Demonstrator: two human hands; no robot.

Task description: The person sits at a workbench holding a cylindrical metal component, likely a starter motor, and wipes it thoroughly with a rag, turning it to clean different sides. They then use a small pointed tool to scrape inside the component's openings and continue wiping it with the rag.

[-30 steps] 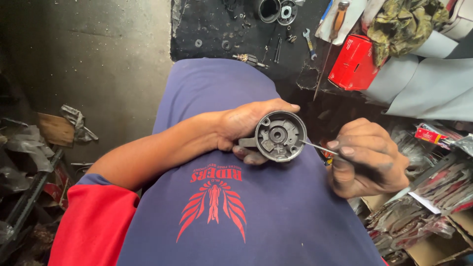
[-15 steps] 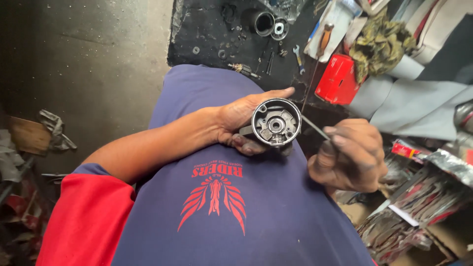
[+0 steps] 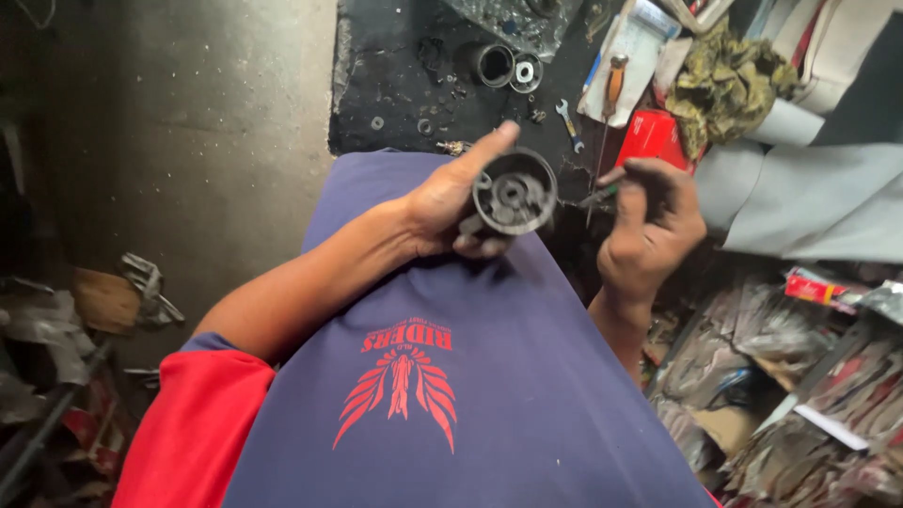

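L hand [image 3: 451, 202] is clamped on a round dark metal part [image 3: 514, 192], open face up: index finger [image 3: 489, 146] stretched along its far-left rim, thumb and other fingertips curled under the near edge, so the part sits cupped betw finger above and thumb below, held over the lap. R hand [image 3: 651, 226] is just right of it, not touching the part; fingers closed together, pinching a thin metal tool [image 3: 594, 193] whose tip lies in the gap betw the two hands, near the part's right rim. Can't tell if tip touches it. Below both hands, the person's blue shirt [image 3: 470, 376] w/ red print. Further out, on the dark greasy floor [image 3: 395, 85]: a short black cylinder [image 3: 493, 64] w/ a ring-shaped bearing [image 3: 525, 71] right beside it, a small spanner [image 3: 567, 122], a wooden-handled screwdriver [image 3: 612, 85], a red box [image 3: 651, 139] far-right of the R hand, a crumpled olive rag [image 3: 729, 85] beyond that.
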